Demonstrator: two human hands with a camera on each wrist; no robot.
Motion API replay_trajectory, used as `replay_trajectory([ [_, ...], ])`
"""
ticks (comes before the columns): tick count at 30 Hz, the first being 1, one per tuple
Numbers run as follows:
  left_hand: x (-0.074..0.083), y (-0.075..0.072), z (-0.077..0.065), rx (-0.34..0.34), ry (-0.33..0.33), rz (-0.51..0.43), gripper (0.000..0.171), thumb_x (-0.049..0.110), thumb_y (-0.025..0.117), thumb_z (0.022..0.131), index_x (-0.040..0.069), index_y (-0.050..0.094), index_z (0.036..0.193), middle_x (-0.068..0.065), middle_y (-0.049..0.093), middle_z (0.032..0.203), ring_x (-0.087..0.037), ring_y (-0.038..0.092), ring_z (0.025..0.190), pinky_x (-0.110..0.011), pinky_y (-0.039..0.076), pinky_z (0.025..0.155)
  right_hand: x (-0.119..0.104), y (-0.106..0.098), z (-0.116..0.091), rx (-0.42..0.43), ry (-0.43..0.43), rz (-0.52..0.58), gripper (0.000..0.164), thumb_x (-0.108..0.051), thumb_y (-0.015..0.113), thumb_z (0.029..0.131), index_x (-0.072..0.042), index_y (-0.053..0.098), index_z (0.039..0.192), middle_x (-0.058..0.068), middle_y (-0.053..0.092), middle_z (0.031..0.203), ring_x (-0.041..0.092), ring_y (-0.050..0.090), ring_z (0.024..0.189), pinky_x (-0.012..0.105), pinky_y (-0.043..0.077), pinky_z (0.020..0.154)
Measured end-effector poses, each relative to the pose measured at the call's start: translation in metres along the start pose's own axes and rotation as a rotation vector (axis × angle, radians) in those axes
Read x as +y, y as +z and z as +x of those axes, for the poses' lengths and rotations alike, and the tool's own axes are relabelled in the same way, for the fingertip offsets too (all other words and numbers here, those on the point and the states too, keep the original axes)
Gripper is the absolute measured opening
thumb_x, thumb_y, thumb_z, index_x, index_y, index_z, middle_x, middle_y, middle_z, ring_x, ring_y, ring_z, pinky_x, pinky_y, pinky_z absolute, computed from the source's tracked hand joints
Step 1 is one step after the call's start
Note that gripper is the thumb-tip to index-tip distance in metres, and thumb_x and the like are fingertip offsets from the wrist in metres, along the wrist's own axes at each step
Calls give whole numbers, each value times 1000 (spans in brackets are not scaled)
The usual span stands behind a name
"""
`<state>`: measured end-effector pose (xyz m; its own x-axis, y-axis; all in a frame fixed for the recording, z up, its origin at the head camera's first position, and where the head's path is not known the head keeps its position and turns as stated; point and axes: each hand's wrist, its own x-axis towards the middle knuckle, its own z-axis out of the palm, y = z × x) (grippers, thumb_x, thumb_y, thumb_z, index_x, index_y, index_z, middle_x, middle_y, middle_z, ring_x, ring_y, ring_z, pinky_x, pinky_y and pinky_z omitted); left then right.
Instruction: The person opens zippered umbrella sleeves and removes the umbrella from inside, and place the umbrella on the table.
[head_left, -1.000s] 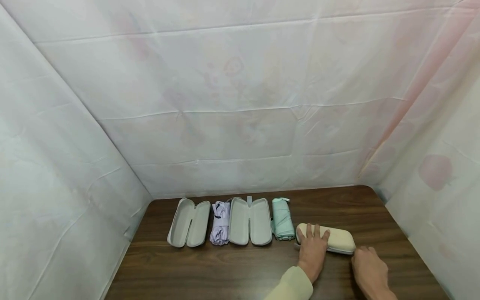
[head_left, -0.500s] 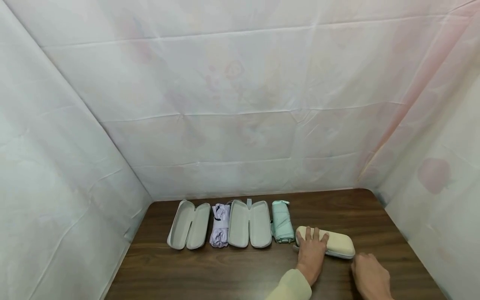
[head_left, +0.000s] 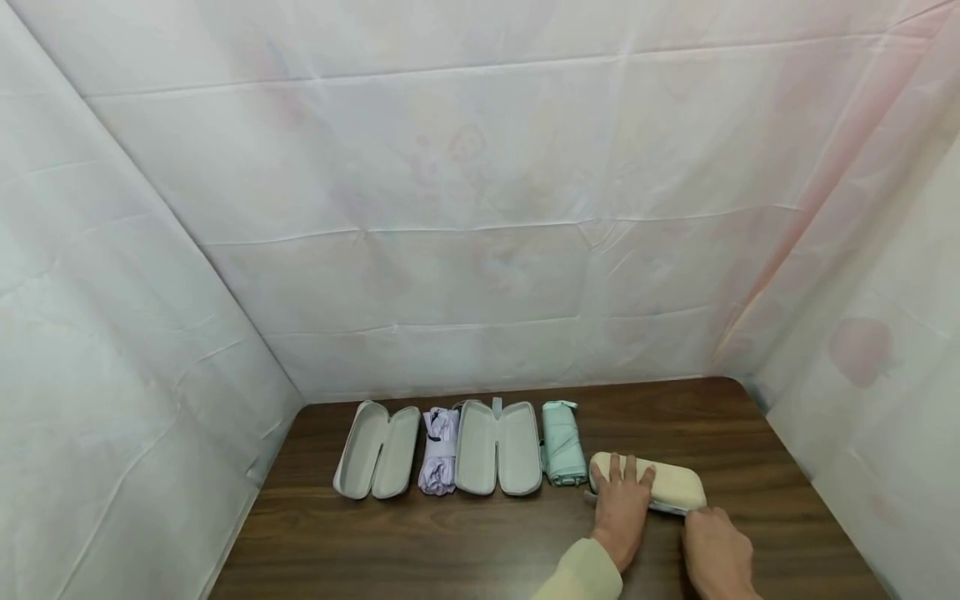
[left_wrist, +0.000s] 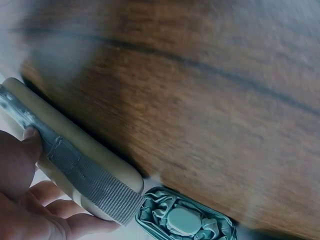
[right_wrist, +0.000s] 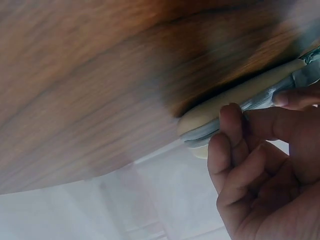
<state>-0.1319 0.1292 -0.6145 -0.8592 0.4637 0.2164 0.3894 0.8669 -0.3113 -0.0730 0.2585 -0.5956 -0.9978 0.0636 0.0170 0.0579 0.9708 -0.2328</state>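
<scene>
A cream zippered hard case (head_left: 678,485) lies closed on the wooden table, with grey zipper tape (right_wrist: 260,102) along its near side. My left hand (head_left: 621,510) grips its left part, fingers spread over the top and thumb against the zipper side. A grey strap (left_wrist: 95,180) sticks out at that end. Close to the case's right front corner is my right hand (head_left: 716,550). Its thumb and index finger pinch together right at the zipper seam; the zipper pull is hidden between them.
Left of the cream case lies a folded teal umbrella (head_left: 564,443). Further left are an opened grey-lined case (head_left: 519,450), a folded lilac umbrella (head_left: 439,454) and another opened case (head_left: 397,454). White cloth (head_left: 465,275) hangs behind and beside the table (head_left: 420,550).
My right hand has moved left, from beyond the case's right end to its front right corner. The left hand and the case have stayed in place.
</scene>
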Motion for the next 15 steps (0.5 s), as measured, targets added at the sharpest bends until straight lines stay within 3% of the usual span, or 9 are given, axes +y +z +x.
replay_trajectory([
  [9, 2, -3, -4, 64, -36, 2, 43, 32, 64, 100, 49, 62, 139, 10, 64, 140, -17, 61, 131, -50, 54, 98, -10, 6, 3, 45, -23, -31, 18, 13, 69, 88, -1, 69, 76, 13, 62, 75, 33, 62, 77, 53, 56, 50],
  [15, 3, -11, -5, 21, -30, -9, 43, 31, 62, 101, 49, 62, 141, 10, 64, 140, -18, 62, 129, -49, 56, 95, -12, 10, 4, 58, -28, -37, 15, 12, 69, 87, 0, 70, 78, 15, 64, 77, 36, 64, 79, 55, 56, 50],
])
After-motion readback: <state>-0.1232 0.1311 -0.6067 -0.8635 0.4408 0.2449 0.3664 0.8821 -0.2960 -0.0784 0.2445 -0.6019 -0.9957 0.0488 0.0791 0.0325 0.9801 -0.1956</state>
